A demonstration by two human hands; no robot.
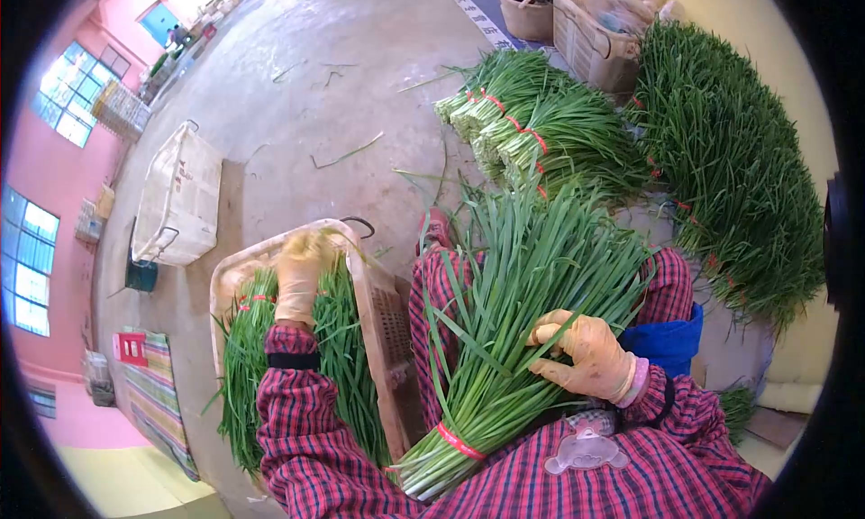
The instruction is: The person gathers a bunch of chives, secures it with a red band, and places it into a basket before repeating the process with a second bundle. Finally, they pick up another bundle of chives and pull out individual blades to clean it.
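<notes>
A big bunch of garlic chives [514,339] lies across my lap, its pale cut ends toward my body, with a red band [461,441] round the stems. My right hand [581,357], in a yellowish glove, grips the bunch, thumb and curled fingers among the leaves. My left hand [302,271], gloved too, is over the far end of a plastic crate [378,325] at my left; motion smears its fingers. More chives [243,366] lie in that crate, banded in red, partly covered by my left forearm.
Banded chives [550,122] lie on the floor ahead, with a long heap of chives [739,168] at the right. A white crate [180,195] stands at the left. At the back are a bucket [527,19] and another crate [586,46]. A striped mat [162,402] lies lower left.
</notes>
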